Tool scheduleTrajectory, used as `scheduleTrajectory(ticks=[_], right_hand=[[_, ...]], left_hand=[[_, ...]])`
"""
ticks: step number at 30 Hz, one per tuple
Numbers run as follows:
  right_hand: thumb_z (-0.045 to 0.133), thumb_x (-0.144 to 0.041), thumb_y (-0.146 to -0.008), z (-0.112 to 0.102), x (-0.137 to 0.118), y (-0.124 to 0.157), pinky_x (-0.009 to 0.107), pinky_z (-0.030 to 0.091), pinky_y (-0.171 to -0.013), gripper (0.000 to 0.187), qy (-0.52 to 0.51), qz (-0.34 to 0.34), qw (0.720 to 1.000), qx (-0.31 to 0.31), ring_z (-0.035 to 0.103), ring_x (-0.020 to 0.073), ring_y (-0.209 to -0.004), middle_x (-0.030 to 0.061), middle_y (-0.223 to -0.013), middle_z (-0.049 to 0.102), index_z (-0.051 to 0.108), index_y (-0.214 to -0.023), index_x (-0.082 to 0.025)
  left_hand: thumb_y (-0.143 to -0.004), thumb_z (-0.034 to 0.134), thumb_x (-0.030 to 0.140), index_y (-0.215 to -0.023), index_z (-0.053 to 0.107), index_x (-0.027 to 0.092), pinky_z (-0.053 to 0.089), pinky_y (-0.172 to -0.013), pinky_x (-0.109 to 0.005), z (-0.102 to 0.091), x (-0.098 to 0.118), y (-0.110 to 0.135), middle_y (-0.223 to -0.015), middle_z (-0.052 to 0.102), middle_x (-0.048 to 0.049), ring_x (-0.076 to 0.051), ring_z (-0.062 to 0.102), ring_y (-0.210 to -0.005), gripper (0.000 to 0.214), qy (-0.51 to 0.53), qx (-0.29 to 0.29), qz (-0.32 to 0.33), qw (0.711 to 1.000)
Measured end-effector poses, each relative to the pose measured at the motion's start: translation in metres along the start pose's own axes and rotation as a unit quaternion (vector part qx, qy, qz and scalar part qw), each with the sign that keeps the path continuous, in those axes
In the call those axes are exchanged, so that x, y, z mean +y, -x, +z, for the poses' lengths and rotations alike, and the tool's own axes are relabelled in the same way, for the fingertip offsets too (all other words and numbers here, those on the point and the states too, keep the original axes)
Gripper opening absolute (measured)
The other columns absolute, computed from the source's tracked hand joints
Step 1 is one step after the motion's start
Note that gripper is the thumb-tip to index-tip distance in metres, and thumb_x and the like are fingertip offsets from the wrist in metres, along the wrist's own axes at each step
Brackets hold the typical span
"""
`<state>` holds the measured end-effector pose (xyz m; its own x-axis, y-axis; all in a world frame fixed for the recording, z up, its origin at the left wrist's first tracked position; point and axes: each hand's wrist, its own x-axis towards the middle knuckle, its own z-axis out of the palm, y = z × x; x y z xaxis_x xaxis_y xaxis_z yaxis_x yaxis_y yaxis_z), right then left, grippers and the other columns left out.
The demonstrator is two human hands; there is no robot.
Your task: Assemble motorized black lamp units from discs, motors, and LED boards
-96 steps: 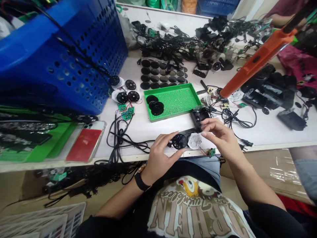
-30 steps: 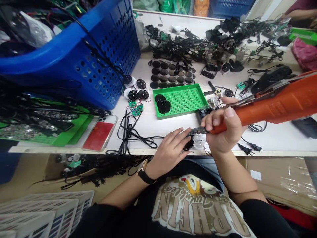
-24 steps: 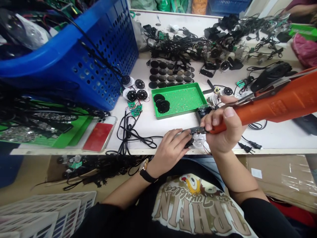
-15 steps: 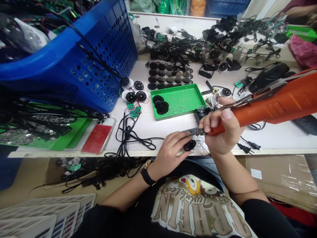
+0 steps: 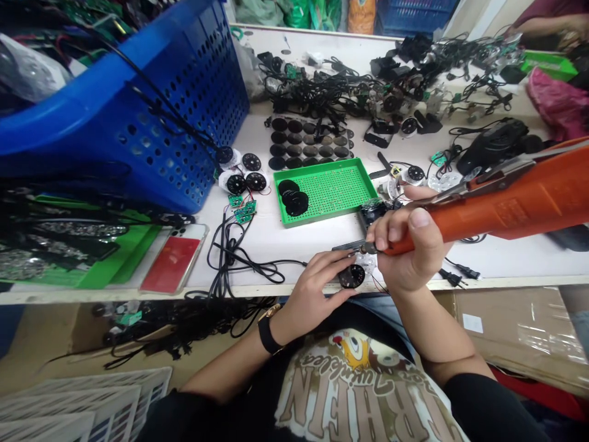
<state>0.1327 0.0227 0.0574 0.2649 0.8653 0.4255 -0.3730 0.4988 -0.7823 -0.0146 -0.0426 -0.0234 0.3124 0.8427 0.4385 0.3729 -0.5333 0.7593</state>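
Observation:
My right hand (image 5: 409, 245) grips an orange-handled soldering iron (image 5: 501, 215), whose metal shaft reaches left to a thin dark strip (image 5: 347, 247). My left hand (image 5: 315, 279) holds a round black dial disc (image 5: 352, 276) at the bench's front edge, with a clear plastic piece (image 5: 365, 263) behind it. The iron's tip sits just above the disc, and my fingers partly hide the contact point. A small black housing with a circuit board (image 5: 373, 212) lies just beyond my right hand.
A blue perforated basket (image 5: 184, 104) stands at left. A green perforated tray (image 5: 322, 190) holds black discs. Tangled black cables (image 5: 322, 86) and rows of discs lie beyond, with a red-cased phone (image 5: 172, 264) at left. A co-worker's arm (image 5: 547, 40) shows at top right.
Compared with the oldest frame, my right hand now holds the orange iron instead of touching the disc. Over the last second, the iron stays near the disc, which has shifted slightly lower.

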Motion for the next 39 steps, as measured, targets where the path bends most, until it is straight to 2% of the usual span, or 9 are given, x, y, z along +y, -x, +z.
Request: scheduleTrajectory(ticks=[16,21,30,35,39], right_hand=[[0.069,-0.037,-0.085,0.000,-0.002,0.003,0.023,0.046,-0.042,0.016,0.015,0.006,1.000,0.011,0.044,0.0077,-0.036,-0.0116,-0.053,0.042,0.065,-0.096,-0.026],[0.070,-0.037,-0.086,0.000,-0.002,0.002,0.024,0.043,-0.041,0.018,0.011,0.004,1.000,0.010,0.044,0.0082,-0.036,-0.0117,-0.053,0.041,0.065,-0.101,-0.028],[0.071,-0.042,-0.087,-0.001,0.001,0.006,0.024,0.044,-0.042,0.019,0.023,0.011,1.000,-0.001,0.044,0.0076,-0.037,-0.0121,-0.054,0.040,0.062,-0.096,-0.027],[0.069,-0.037,-0.084,-0.001,-0.004,-0.002,0.025,0.044,-0.041,0.019,0.010,-0.007,0.999,0.042,0.042,0.0085,-0.035,-0.0118,-0.052,0.040,0.064,-0.098,-0.027],[0.070,-0.041,-0.083,-0.012,-0.020,-0.012,0.026,0.045,-0.040,0.021,0.031,-0.019,0.995,0.090,0.039,0.0092,-0.036,-0.0115,-0.052,0.036,0.063,-0.098,-0.028]], left_hand=[[-0.088,0.082,0.029,-0.139,0.064,0.025,0.055,-0.112,-0.049,0.003,-0.001,0.003,-0.138,0.070,-0.0126,-0.025,0.067,-0.129,0.054,0.046,0.006,-0.050,0.998],[-0.090,0.079,0.024,-0.141,0.061,0.023,0.056,-0.110,-0.050,0.004,-0.002,0.004,-0.136,0.070,-0.0121,-0.026,0.065,-0.128,0.055,-0.031,0.018,0.001,0.999],[-0.093,0.074,0.024,-0.139,0.059,0.018,0.053,-0.110,-0.055,0.001,0.005,0.002,-0.135,0.069,-0.0129,-0.031,0.060,-0.127,0.048,-0.184,-0.011,0.050,0.982],[-0.092,0.077,0.031,-0.135,0.062,0.020,0.053,-0.110,-0.052,-0.001,0.010,0.001,-0.136,0.065,-0.0138,-0.029,0.060,-0.128,0.047,-0.126,-0.004,0.015,0.992],[-0.090,0.079,0.036,-0.133,0.061,0.022,0.053,-0.108,-0.051,0.005,0.007,-0.008,-0.130,0.067,-0.0120,-0.028,0.062,-0.124,0.048,-0.077,0.019,0.008,0.997]])
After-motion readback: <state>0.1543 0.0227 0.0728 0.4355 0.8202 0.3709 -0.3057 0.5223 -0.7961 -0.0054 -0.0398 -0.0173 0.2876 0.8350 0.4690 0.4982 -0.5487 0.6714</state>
